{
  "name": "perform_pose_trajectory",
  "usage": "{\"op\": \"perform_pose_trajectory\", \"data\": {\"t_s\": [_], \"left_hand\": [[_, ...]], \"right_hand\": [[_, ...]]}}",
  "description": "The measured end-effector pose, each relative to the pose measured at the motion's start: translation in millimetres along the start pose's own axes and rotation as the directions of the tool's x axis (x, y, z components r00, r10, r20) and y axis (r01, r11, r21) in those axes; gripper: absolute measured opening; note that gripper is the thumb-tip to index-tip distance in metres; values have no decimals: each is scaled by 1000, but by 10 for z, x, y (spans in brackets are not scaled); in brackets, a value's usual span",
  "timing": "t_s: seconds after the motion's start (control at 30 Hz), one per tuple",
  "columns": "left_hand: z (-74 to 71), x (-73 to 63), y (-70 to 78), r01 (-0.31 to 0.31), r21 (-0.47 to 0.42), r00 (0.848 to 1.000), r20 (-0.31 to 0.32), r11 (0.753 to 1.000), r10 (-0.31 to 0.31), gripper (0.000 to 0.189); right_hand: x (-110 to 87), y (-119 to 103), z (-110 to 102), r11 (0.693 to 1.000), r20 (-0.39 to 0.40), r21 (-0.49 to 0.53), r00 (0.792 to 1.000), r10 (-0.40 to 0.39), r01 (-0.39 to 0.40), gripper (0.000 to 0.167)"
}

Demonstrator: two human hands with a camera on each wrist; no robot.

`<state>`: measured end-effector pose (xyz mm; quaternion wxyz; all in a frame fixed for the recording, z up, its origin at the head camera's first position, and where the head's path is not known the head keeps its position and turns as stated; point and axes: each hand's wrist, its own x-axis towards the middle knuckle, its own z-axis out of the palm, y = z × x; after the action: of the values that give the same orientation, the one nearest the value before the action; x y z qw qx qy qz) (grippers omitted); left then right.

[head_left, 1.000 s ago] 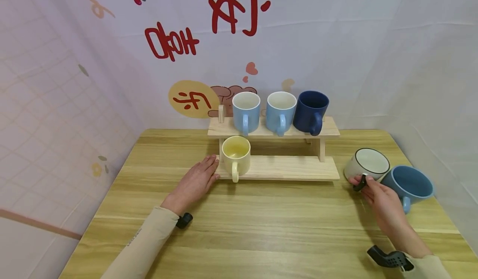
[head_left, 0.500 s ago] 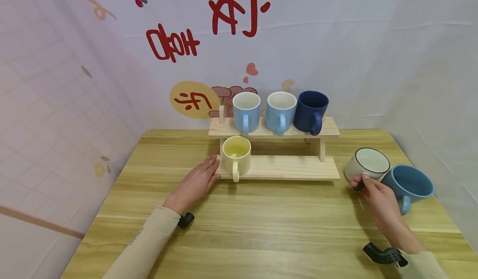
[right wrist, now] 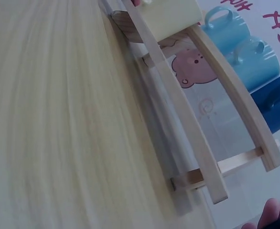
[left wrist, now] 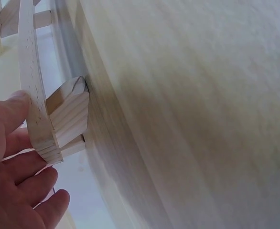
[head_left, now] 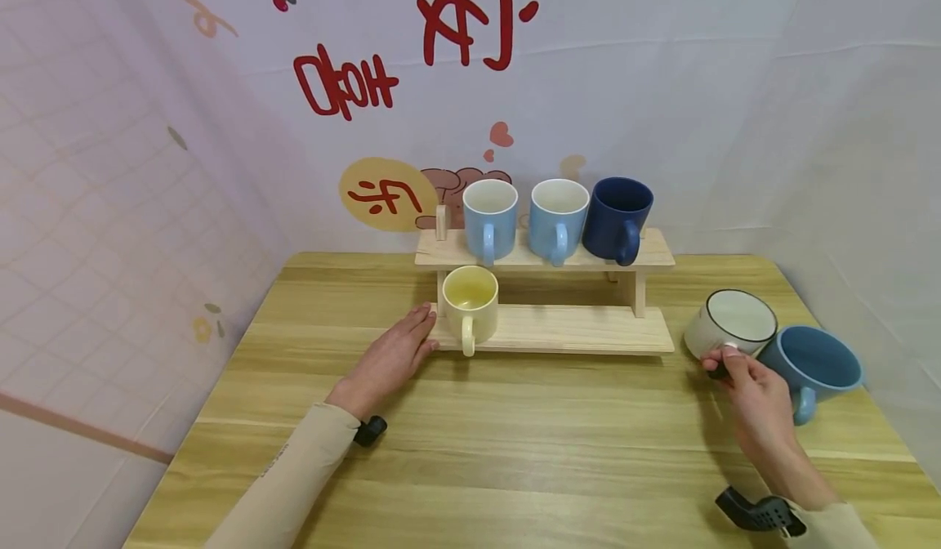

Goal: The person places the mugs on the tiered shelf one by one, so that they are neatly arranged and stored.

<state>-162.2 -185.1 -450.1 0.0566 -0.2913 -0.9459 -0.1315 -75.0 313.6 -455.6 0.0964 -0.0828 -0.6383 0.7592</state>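
At the right of the table, my right hand (head_left: 760, 402) pinches the black handle (head_left: 719, 369) of a white enamel-style mug (head_left: 702, 332) with a dark rim. A larger blue mug (head_left: 823, 369) stands right beside it, its handle towards me. My left hand (head_left: 385, 361) holds the left end of a two-tier wooden rack (head_left: 573, 332). In the left wrist view, the thumb (left wrist: 18, 107) lies on the lower board's edge, with fingers around its end. A pale yellow mug (head_left: 481, 320) sits on that board, close to the left hand.
On the rack's upper board stand two light blue mugs (head_left: 490, 222) (head_left: 555, 222) and a dark blue mug (head_left: 613, 226), handles forward. Behind the wood-grain table (head_left: 529, 435) hangs a white printed cloth (head_left: 662, 108). Its side panel runs close to the blue mug at the right.
My right fingers have settled further over the black handle, which shows less now. The left hand stays on the rack, and the mugs stay put; the head view has shifted slightly.
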Motion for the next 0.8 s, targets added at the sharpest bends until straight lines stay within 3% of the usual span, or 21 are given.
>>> {"op": "perform_pose_trajectory", "data": {"t_s": [0.27, 0.53, 0.8], "left_hand": [[7, -10, 1, 14, 8, 1000, -2, 1000, -14, 51], [25, -11, -11, -12, -6, 1000, -29, 1000, 12, 50], [35, 3, -12, -20, 3, 999, -46, 1000, 20, 51]], "right_hand": [[-82, -138, 88, 998, -24, -31, 998, -64, 63, 34], [-170, -253, 169, 987, -10, -37, 988, -155, 155, 35], [-253, -364, 257, 988, 31, -89, 991, -127, 129, 37]]}}
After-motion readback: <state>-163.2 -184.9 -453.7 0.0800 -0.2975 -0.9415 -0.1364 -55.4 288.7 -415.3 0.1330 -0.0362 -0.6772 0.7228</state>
